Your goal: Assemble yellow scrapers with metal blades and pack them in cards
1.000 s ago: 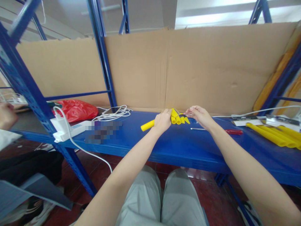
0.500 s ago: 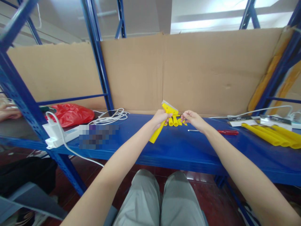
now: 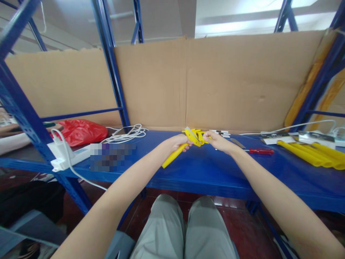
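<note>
So I'm sat at my blue table [image 3: 199, 169] with a yellow scraper [image 3: 172, 155] out in front of me, held near the back edge. My left hand [image 3: 183, 141] is wrapped round it just below the head, so the handle slants down toward me on the left and the wide head with its pale edge tilts up by my fingers. My right hand [image 3: 215, 140] is right beside that head with the fingers curled in, but honestly I can't tell if it's pinching anything. Just behind the scraper head there's a bunch of other yellow pieces [image 3: 198, 132], mostly hidden. Past my right hand there are some small black-and-white things [image 3: 220, 133], a flat grey strip [image 3: 238, 143], and a screwdriver [image 3: 261, 151] with a red see-through handle, its shaft partly covered by my arm. Further right, a row of yellow tubes [image 3: 309, 154] lies in front of a couple of black-and-white packs [image 3: 279, 138]. Over on the left I've got a white power strip [image 3: 72, 158], a coil of white cable [image 3: 130, 133] and a crumpled red plastic bag [image 3: 82, 132], plus somebody's white sleeve [image 3: 14, 143] at the edge. Cardboard [image 3: 151, 86] stands along the back.
</note>
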The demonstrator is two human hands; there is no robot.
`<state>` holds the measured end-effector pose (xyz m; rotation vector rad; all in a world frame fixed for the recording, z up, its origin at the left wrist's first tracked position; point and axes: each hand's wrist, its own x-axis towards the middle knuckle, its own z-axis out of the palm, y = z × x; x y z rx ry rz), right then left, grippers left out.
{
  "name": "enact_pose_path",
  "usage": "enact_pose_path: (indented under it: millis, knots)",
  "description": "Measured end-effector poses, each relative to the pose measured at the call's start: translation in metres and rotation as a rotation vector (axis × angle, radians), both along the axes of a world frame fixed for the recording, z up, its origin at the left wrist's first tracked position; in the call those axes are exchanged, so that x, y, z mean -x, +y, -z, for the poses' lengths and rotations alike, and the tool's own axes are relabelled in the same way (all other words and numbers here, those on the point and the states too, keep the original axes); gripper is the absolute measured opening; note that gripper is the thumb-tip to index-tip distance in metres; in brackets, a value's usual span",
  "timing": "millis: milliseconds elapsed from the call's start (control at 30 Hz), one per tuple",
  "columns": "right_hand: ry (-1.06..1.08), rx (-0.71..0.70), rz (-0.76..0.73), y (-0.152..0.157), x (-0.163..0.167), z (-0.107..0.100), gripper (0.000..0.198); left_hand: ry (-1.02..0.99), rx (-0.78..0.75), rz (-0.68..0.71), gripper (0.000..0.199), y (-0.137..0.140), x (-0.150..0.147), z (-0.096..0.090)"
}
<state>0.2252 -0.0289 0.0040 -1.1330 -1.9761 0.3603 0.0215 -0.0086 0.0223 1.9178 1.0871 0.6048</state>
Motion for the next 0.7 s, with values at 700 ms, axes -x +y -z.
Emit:
enact_pose_path:
  millis: [700]
  knots:
    - [-0.185,-0.094,0.001,0.007,0.008,0.009,0.016,-0.213,0.472,0.098,0.023,-0.009,0.002,-0.009]
